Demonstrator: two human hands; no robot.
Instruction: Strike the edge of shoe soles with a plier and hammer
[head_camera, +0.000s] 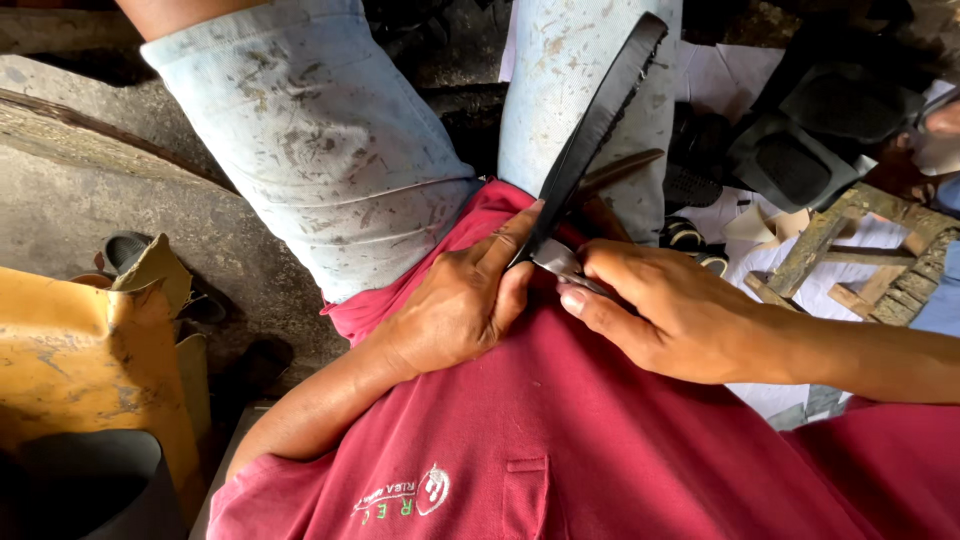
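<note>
Black, a long strap (592, 130) rises from the lap up past the right knee, over stained pale shorts (320, 150). Its lower end sits between both hands against the red shirt (560, 440). The left hand (455, 305) is closed on it, thumb pressed along its edge. The right hand (665, 310) grips a blade (556, 260) whose metal tip meets the strap. Yellow leather (85, 360) lies far left; a wooden frame (850, 255) lies right.
</note>
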